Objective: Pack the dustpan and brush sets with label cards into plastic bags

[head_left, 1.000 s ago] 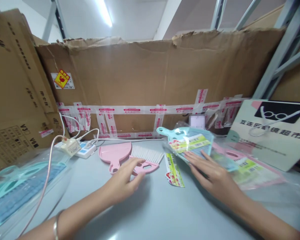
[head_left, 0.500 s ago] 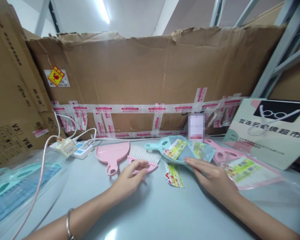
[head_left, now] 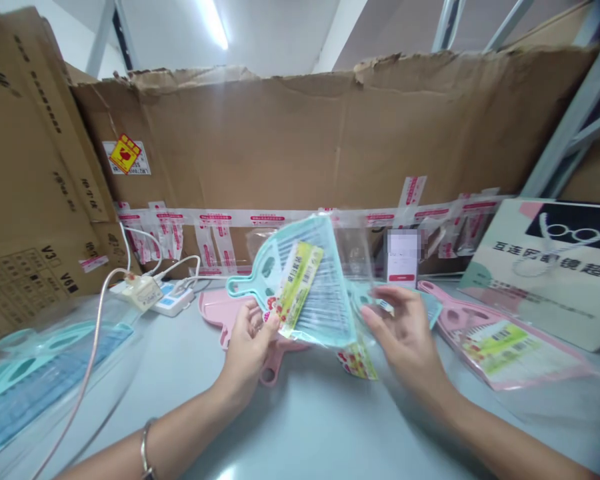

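One turquoise dustpan set point(head_left: 330, 287), in a clear wrapper point(head_left: 359, 250), is raised above the table point(head_left: 300, 433), its long axis running nearly level crosswise; handle points left, broad edge right. Half a second ago it lay flat beside the right hand point(head_left: 407, 333); it now stands lifted, label point(head_left: 299, 283) facing the person. The left hand point(head_left: 247, 347) grips its lower edge, thumb in front. The right hand is half open near the broad edge; wrapper contact cannot be determined. Behind the right hand lies another turquoise set point(head_left: 434, 310); a pink dustpan point(head_left: 215, 308) rests behind the left.
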Demonstrator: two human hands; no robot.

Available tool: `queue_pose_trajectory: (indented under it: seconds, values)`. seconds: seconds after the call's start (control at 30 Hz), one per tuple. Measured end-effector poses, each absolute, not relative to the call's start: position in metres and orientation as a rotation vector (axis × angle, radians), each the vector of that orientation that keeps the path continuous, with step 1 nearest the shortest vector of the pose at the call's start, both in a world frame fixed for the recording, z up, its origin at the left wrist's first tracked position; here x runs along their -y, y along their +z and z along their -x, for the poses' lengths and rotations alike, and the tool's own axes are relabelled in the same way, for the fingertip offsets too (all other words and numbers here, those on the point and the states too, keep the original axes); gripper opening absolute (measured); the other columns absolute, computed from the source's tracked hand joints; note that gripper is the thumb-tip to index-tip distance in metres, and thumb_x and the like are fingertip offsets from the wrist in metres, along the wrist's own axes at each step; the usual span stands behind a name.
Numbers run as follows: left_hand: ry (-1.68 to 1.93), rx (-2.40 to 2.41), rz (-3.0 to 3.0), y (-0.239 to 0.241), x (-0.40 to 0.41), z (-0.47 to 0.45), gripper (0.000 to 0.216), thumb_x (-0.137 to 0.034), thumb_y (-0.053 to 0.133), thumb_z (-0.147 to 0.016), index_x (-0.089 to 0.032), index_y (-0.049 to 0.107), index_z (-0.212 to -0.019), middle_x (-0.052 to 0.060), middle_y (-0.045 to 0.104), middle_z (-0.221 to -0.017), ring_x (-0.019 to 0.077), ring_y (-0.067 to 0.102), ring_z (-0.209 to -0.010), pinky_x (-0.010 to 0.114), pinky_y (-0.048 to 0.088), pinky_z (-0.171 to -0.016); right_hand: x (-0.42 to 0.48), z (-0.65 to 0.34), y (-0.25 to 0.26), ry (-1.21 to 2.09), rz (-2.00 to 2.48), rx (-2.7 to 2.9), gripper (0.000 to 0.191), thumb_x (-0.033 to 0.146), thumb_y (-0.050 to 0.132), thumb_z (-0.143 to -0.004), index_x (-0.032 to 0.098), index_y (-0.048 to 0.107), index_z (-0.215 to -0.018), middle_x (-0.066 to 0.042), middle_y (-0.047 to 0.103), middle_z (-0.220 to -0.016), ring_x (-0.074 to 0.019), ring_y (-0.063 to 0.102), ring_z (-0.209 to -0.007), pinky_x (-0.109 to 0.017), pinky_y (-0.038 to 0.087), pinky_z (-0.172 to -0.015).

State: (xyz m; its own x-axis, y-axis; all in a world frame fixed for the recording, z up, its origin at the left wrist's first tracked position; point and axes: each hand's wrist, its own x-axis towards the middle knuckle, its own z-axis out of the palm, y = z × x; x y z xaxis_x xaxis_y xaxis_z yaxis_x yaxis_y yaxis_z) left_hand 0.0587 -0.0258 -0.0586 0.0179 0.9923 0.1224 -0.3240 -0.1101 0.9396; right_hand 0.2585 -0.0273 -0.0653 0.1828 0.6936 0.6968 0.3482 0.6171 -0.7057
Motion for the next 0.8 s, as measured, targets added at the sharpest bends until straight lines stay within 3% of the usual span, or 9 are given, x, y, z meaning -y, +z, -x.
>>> queue_pose_trajectory:
  seconds: [0.07, 0.13, 0.23, 0.37, 0.5, 0.7, 0.8]
  values:
    - [1.425, -0.926, -1.085, -0.054, 0.025, -0.056, 0.038, -0.031, 0.067, -0.068, -0.023, 0.041, -0.094, 0.002, 0.061, -0.1, 0.0153, 0.062, -0.084, 0.02, 0.053, -0.056, 0.017, -0.256, -0.064, 0.65, 0.985, 1.366, 0.021, 0.039, 0.056, -0.076, 0.024, 0.051, -0.091, -0.003, 0.055, -0.087, -0.0183, 0.057, -0.084, -0.035, 0.049, -0.074]
    - [1.417, -0.971, -1.102, -0.052, 0.025, -0.055, 0.036, -0.03, 0.068, -0.068, -0.023, 0.042, -0.092, 0.001, 0.062, -0.096, 0.0154, 0.062, -0.084, 0.02, 0.053, -0.055, 0.012, -0.253, -0.063, 0.789, 0.94, 1.389, 0.022, 0.039, 0.058, -0.075, 0.025, 0.049, -0.089, -0.002, 0.054, -0.084, -0.017, 0.056, -0.079, -0.033, 0.048, -0.07]
    - [1.384, -1.011, -1.109, -0.052, 0.027, -0.057, 0.035, -0.032, 0.067, -0.067, -0.02, 0.044, -0.089, 0.002, 0.062, -0.093, 0.0171, 0.063, -0.083, 0.021, 0.054, -0.055, 0.014, -0.252, -0.064, 0.521, 0.848, 1.28, 0.024, 0.029, 0.063, -0.071, 0.028, 0.046, -0.089, 0.0, 0.048, -0.088, -0.0151, 0.052, -0.082, -0.03, 0.044, -0.069]
    - [1.345, -1.021, -1.113, -0.054, 0.028, -0.062, 0.04, -0.035, 0.069, -0.063, -0.018, 0.045, -0.088, 0.005, 0.061, -0.095, 0.0205, 0.063, -0.085, 0.027, 0.056, -0.059, 0.021, -0.26, -0.067, 0.337, 0.929, 1.445, 0.002, 0.025, 0.054, -0.077, 0.025, 0.055, -0.076, -0.002, 0.05, -0.086, -0.0172, 0.05, -0.087, -0.032, 0.041, -0.075]
    - [1.373, -1.075, -1.1, -0.055, 0.028, -0.063, 0.043, -0.037, 0.071, -0.059, -0.017, 0.046, -0.086, 0.004, 0.062, -0.091, 0.0204, 0.065, -0.08, 0.028, 0.057, -0.058, 0.021, -0.265, -0.069, 0.541, 0.994, 1.467, 0.013, 0.034, 0.052, -0.078, 0.023, 0.059, -0.077, -0.003, 0.054, -0.086, -0.0183, 0.051, -0.087, -0.031, 0.042, -0.073]
    - [1.415, -1.098, -1.175, -0.058, 0.028, -0.06, 0.035, -0.037, 0.072, -0.057, -0.017, 0.045, -0.067, -0.003, 0.063, -0.062, 0.0149, 0.065, -0.062, 0.024, 0.055, -0.053, 0.016, -0.262, -0.07, 0.844, 1.029, 1.242, 0.02, 0.037, 0.068, -0.063, 0.019, 0.059, -0.067, 0.0, 0.054, -0.071, -0.0152, 0.052, -0.071, -0.027, 0.043, -0.065]
    - [1.492, -1.115, -1.279, -0.051, 0.02, -0.048, 0.03, -0.035, 0.069, -0.061, -0.016, 0.046, -0.059, -0.002, 0.062, -0.058, 0.0126, 0.063, -0.056, 0.024, 0.054, -0.055, 0.015, -0.265, -0.071, 1.061, 0.983, 1.004, 0.025, 0.036, 0.072, -0.056, 0.019, 0.054, -0.062, 0.002, 0.055, -0.065, -0.0129, 0.052, -0.065, -0.025, 0.043, -0.06]
